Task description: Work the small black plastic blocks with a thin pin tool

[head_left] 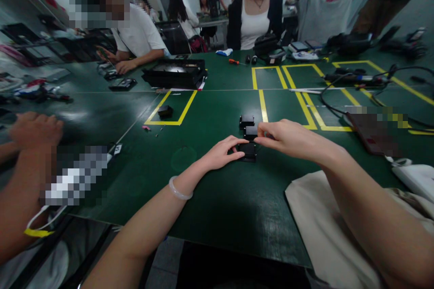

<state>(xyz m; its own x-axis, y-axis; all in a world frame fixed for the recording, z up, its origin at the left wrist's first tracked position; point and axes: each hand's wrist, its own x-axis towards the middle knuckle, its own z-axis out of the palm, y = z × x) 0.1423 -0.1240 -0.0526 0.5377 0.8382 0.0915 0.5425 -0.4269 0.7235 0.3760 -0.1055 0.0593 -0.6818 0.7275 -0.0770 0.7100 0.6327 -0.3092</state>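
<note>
Three small black box-shaped parts stand in a short row on the green table (217, 216). My left hand (222, 153) grips the nearest black block (248, 151), thumb along its near side and fingers at its far edge. My right hand (288, 141) is bent in a pinch at the block's right far corner; whatever lies between its fingertips is too small to make out. Just beyond the fingers sits the middle black block (250, 133), partly covered by my right hand. The farthest black block (247, 120) stands behind it, touched by neither hand.
Yellow tape (262, 106) marks rectangles on the table. A black tray (176, 72) lies at the far left, a small black part (165, 111) before it. Beige cloth (305, 198) and a brown case (368, 131) lie right. A neighbour's arm (23, 180) rests left.
</note>
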